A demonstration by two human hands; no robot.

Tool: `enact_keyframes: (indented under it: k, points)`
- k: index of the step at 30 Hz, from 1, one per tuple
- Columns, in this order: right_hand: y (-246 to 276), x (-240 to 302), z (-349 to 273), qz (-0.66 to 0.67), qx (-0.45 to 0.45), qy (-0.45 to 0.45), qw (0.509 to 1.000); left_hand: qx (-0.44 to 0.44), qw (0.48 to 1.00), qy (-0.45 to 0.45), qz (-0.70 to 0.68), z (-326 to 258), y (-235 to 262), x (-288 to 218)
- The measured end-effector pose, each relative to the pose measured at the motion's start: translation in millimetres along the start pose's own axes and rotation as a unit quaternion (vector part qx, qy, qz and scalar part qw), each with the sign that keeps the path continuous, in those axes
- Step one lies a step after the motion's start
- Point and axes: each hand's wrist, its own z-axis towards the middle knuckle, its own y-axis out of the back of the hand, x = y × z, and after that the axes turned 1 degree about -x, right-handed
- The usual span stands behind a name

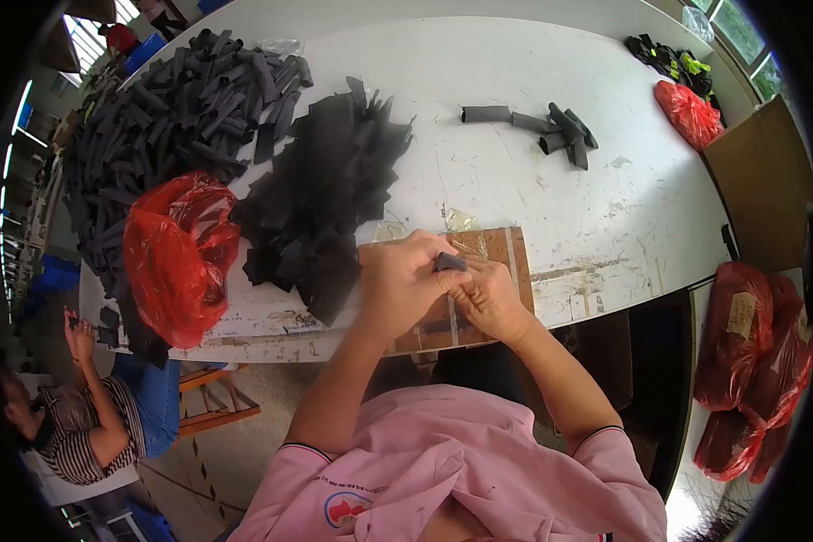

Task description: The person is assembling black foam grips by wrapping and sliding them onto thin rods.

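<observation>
Pink shirt | grey piece held between left hand and right hand

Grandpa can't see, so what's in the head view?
A person's left hand and right hand hold a dark piece over a brown board on a white table. A red bag and heaped dark rolls lie farther left.

on the table, tube heap left, flat pieces beside it, board at near edge, loose tubes right
</observation>
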Motion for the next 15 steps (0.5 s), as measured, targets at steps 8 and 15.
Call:
enact_keyframes:
  k: [8, 15]
  points:
    - [-1, 4, 2, -0.038, -0.015, 0.044, 0.998, -0.039, 0.996, -0.054, -0.066, -3, -1, -1]
    - [19, 33, 17, -0.128, 0.023, 0.011, 0.991, -0.132, 0.934, -0.067, -0.326, -9, -1, -16]
